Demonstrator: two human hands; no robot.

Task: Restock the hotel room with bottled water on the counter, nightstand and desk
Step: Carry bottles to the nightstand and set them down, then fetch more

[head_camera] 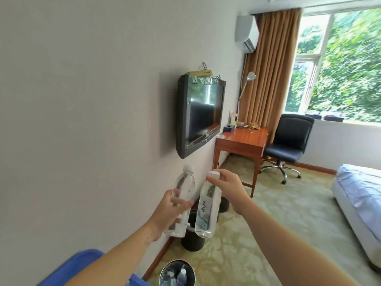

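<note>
I carry two clear water bottles with white caps in front of me. My left hand (165,213) grips the body of the left bottle (184,186), fingers curled round its middle. My right hand (228,186) pinches the second bottle (207,211) at its neck just under the cap, so it hangs with its labelled body down. The two bottles are close side by side, held upright in the air near the wall. The wooden desk (243,141) stands farther ahead by the curtain, with small items on its far end.
A wall-mounted TV (200,114) juts out on the left. Two black waste bins (192,242) (177,273) stand on the carpet along the wall below my hands, the nearer one holding trash. A black office chair (288,141) sits beside the desk. The bed (360,199) is at right.
</note>
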